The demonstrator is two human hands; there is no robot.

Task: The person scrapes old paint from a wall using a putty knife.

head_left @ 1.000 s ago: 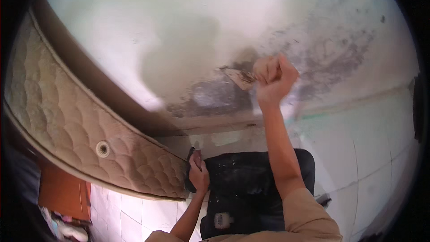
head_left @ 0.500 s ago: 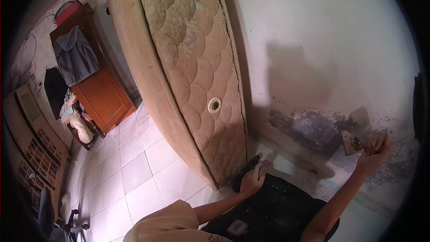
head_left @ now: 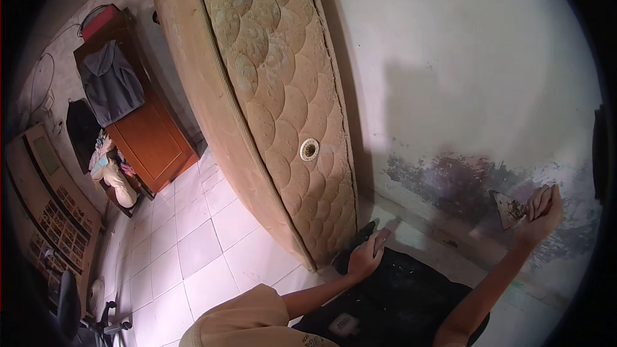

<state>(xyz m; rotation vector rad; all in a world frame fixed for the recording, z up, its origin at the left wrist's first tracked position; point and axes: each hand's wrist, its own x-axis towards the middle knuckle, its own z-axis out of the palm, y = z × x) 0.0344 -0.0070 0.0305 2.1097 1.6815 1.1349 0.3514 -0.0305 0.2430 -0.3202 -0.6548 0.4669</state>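
My right hand (head_left: 543, 209) grips a flat metal scraper (head_left: 508, 207) whose blade lies against the dark, stained lower part of the white wall (head_left: 475, 77). My left hand (head_left: 366, 256) rests on the upper left corner of a black mat (head_left: 405, 295) that lies on the floor in front of me, fingers closed over a small dark object (head_left: 352, 244); what that object is I cannot tell. A quilted beige mattress (head_left: 270, 103) stands on edge against the wall, just left of my left hand.
A wooden cabinet (head_left: 151, 138) with dark clothes (head_left: 112, 83) draped over it stands at the left. Pale floor tiles (head_left: 193, 244) stretch below it. An office chair base (head_left: 96, 315) shows at the lower left, beside a shelf unit (head_left: 48, 212).
The view swung left, from facing the wall to taking in the mattress, cabinet and floor. My right hand with the scraper stays at the stained patch; my left hand stays at the mat's corner.
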